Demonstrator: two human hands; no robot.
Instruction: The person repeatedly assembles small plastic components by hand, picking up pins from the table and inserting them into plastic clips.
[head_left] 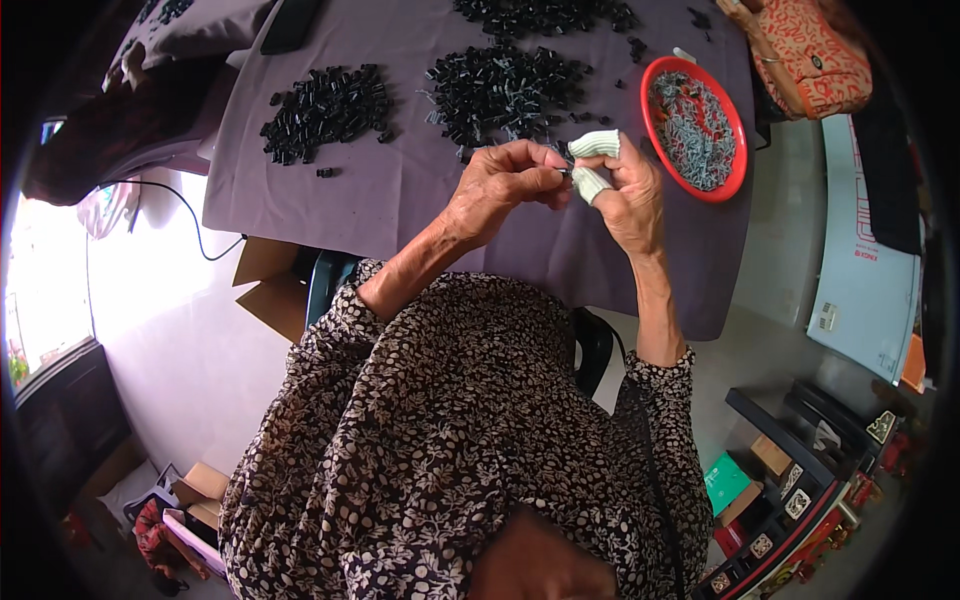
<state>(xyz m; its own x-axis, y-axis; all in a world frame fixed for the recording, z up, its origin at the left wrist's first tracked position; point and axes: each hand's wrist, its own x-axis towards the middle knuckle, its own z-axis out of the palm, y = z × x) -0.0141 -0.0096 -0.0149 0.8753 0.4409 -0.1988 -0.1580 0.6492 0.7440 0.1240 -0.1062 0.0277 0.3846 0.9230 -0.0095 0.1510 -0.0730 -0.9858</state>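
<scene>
Taking the red tray (740,155) as my landmark, I have the small dark piece (565,173) left of it and a little nearer my body, right between my two hands. My left hand (510,188) pinches it between bare thumb and forefinger. My right hand (630,195), between it and the tray, curls in from the other side, its covered fingertips right by the piece; I cannot tell whether they grip it. Those two fingers wear ribbed, off-white knit covers (597,144).

The tray is round, with a smooth, shiny rim, and holds a tangle of thin grey slivers (697,155). Left of it spreads a loose mound (510,85) of stubby black pieces, glossy and hard-looking, with grey slivers mixed in. Farther left of the tray sits a smaller black heap (328,112). Under everything, the desk (400,215) wears a matt, mauve-grey cloth, softly creased.
</scene>
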